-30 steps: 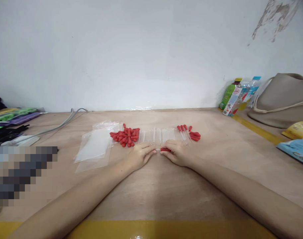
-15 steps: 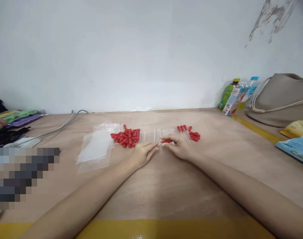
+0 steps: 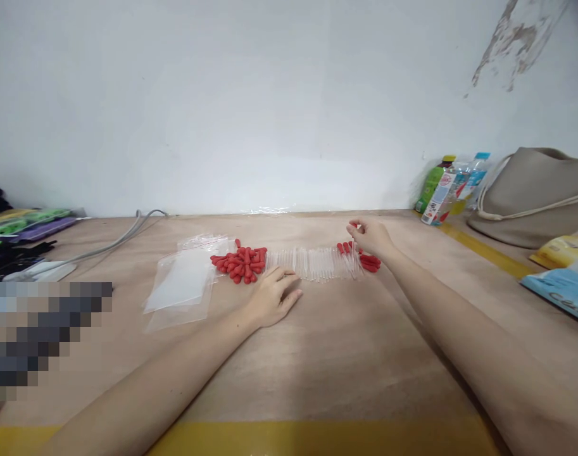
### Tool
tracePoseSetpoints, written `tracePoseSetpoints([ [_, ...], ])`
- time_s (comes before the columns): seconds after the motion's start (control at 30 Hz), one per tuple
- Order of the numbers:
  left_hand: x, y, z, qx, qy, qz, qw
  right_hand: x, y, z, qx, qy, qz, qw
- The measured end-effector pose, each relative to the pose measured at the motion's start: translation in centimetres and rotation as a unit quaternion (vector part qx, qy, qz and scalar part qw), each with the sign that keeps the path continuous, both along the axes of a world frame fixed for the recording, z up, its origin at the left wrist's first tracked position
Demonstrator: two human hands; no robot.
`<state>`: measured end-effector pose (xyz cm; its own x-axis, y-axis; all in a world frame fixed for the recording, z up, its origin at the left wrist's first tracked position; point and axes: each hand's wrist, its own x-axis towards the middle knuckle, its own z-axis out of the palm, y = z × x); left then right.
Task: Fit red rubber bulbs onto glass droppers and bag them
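Note:
Near the right end of the row, my right hand (image 3: 371,235) pinches a glass dropper by its red rubber bulb (image 3: 356,225), the clear tube pointing down. Beneath it lie several droppers with red bulbs (image 3: 342,247), and others (image 3: 370,263) rest just to the right. My left hand (image 3: 272,296) lies on the table with fingers apart, holding nothing. Its fingertips are by the near edge of a row of thin clear glass tubes (image 3: 312,263). Left of that row is a heap of loose red rubber bulbs (image 3: 241,263).
Clear plastic bags (image 3: 179,282) lie left of the heap. A grey cable (image 3: 122,239) runs along the far left. Bottles (image 3: 431,185), a carton (image 3: 439,199) and a grey-brown bag (image 3: 538,187) stand at the back right. A blue packet (image 3: 561,294) is at the right edge.
My right hand has moved right and away from me, carrying the dropper from beside my left hand to the row's right end. My left hand has let go and its fingers have spread.

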<state>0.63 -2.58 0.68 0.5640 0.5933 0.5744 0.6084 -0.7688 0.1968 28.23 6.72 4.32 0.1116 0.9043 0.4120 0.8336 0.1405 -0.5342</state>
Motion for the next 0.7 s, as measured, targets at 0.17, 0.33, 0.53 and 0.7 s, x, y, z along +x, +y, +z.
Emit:
tracePoseSetpoints([
  [0.17, 0.0, 0.0, 0.0, -0.003, 0.005, 0.004, 1.0, -0.9, 0.8, -1.5, -0.066, -0.162, 0.005, 0.985],
  [0.33, -0.1, -0.1, 0.0, -0.005, 0.01, 0.013, 1.0, -1.4, 0.2, -1.8, -0.073, -0.165, -0.004, 0.984],
  [0.53, 0.3, -0.3, 0.2, 0.023, -0.001, 0.058, 0.998, 2.1, -0.8, -1.3, -0.059, -0.129, -0.059, 0.988],
  [0.7, 0.8, 0.3, 0.5, 0.036, -0.008, 0.152, 0.988, 5.0, -0.7, -2.2, -0.105, -0.073, -0.101, 0.987],
])
